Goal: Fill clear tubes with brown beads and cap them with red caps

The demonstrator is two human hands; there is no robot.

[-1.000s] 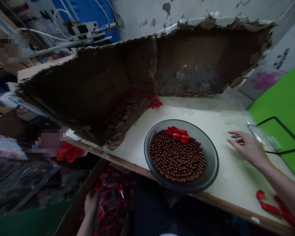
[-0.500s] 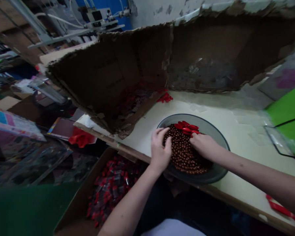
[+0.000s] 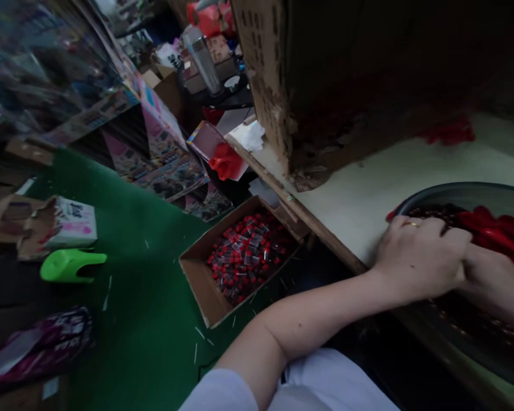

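Left hand (image 3: pixel 424 260) (ringed) over bowl (image 3: pixel 492 197)

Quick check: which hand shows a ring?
The left hand: a gold-coloured ring shows on one finger. No ring shows on the right hand, whose fingers are mostly hidden.

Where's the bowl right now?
In the head view, the bowl is at the far right, on the pale tabletop, with the left hand and right hand over it.
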